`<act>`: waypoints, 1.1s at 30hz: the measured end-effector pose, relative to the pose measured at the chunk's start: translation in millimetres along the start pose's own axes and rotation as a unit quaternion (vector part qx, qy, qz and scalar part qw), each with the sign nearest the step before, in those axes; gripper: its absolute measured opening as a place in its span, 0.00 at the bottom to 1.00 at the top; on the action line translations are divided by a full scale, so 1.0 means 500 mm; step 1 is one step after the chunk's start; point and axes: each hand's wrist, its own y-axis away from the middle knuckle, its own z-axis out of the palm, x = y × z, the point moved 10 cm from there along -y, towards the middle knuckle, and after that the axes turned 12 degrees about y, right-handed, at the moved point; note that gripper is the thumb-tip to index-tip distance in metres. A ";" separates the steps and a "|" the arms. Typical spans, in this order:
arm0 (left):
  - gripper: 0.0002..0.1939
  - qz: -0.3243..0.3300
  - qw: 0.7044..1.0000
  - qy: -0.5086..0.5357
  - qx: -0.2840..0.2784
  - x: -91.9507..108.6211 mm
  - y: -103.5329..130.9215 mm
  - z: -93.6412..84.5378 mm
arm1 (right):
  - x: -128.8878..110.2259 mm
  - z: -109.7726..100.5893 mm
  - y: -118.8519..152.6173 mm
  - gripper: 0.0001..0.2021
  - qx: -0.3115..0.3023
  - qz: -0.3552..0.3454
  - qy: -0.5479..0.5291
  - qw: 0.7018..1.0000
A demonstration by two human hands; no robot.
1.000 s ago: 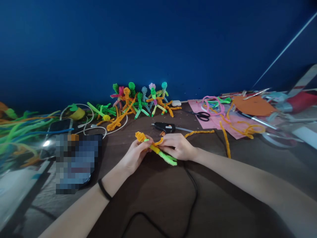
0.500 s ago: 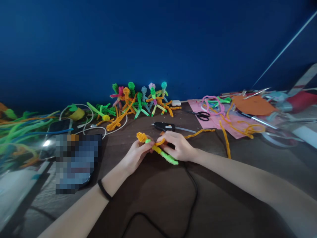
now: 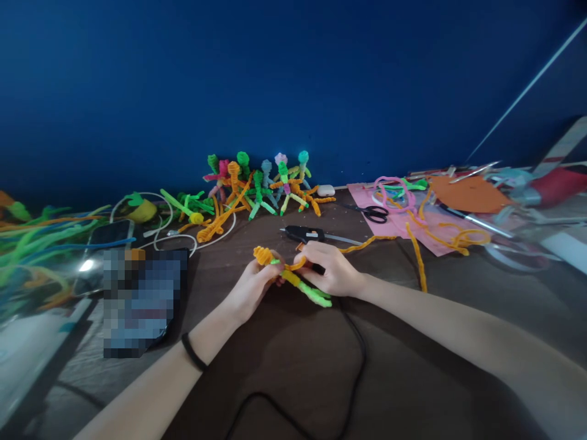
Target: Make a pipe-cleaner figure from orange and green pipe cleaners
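A pipe-cleaner figure (image 3: 292, 278) with a coiled orange head, a yellow middle and light green legs slants between my hands. My left hand (image 3: 252, 287) pinches it just below the head. The fingers of my right hand (image 3: 328, 269) are closed on an orange pipe cleaner (image 3: 297, 264) that sticks out from the figure's upper body. The green legs point down to the right, below my right fingers. Just behind my right hand lies a black glue gun (image 3: 302, 234).
Several pipe-cleaner figures (image 3: 259, 189) stand against the blue wall. Black scissors (image 3: 376, 214) rest by pink sheets (image 3: 367, 198) and an orange piece (image 3: 470, 194). Phones (image 3: 151, 305), a white cable (image 3: 172, 214) and loose pipe cleaners (image 3: 41, 244) lie left. A black cord (image 3: 360, 366) crosses the front.
The figure has turned slightly between my hands, and its green legs now show spread a little apart. My hands have barely moved and keep their hold.
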 end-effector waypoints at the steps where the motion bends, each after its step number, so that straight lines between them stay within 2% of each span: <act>1: 0.02 0.005 1.000 -0.004 -0.005 0.002 0.000 0.002 | -0.002 0.000 0.001 0.03 0.001 -0.008 0.004 1.000; 10: 0.01 0.016 0.996 -0.076 -0.044 0.009 0.004 0.017 | 0.004 0.014 0.005 0.05 -0.010 -0.041 -0.002 0.999; 15: 0.02 0.015 0.993 -0.101 -0.050 0.010 0.008 0.022 | 0.019 0.012 0.000 0.07 0.000 -0.029 0.014 0.999; 19: 0.02 0.018 0.985 -0.162 -0.060 0.014 0.014 0.033 | 0.021 0.006 -0.010 0.09 -0.015 -0.024 0.039 0.999; 23: 0.02 0.013 0.980 -0.196 -0.046 0.012 0.015 0.032 | 0.010 -0.001 -0.019 0.08 -0.028 -0.035 0.040 0.998; 27: 0.01 0.010 0.975 -0.222 -0.024 0.009 0.015 0.025 | -0.006 -0.012 -0.025 0.07 -0.011 -0.046 0.036 0.998; 33: 0.05 0.034 0.965 -0.259 -0.017 0.012 0.015 0.024 | -0.033 -0.021 -0.035 0.09 -0.024 -0.103 0.082 0.991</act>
